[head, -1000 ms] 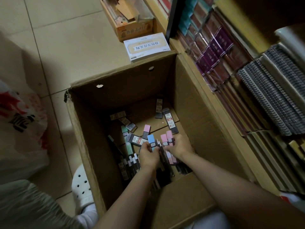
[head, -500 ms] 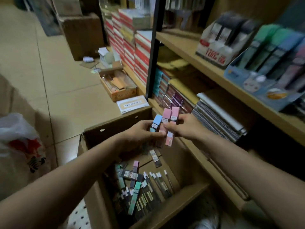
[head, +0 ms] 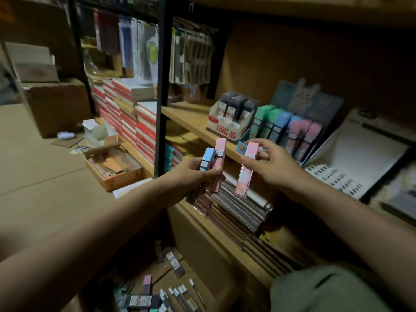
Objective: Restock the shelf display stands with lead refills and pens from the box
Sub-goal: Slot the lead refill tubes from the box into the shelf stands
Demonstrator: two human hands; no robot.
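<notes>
Pink-capped slim refill case (head: 246, 170): pale pink throughout, small printed motif mid-body. 
Blue-capped refill case (head: 206, 159): light blue cap, dark label band. 
Second pink refill case (head: 218, 163): salmon pink. 
Cardboard display stand of pastel cases (head: 288, 129): rows of mint green, sky blue, pink; blue-grey cat-patterned backboard. 
White display box (head: 231, 118): red lettering, black cases. 
Wooden shelf (head: 191, 118): tan.

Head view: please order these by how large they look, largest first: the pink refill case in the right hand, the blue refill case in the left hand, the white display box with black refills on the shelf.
1. white display box
2. pink refill case
3. blue refill case, partly hidden by the left hand

The box stands farther from the camera, so true sizes remain unsure.
</notes>
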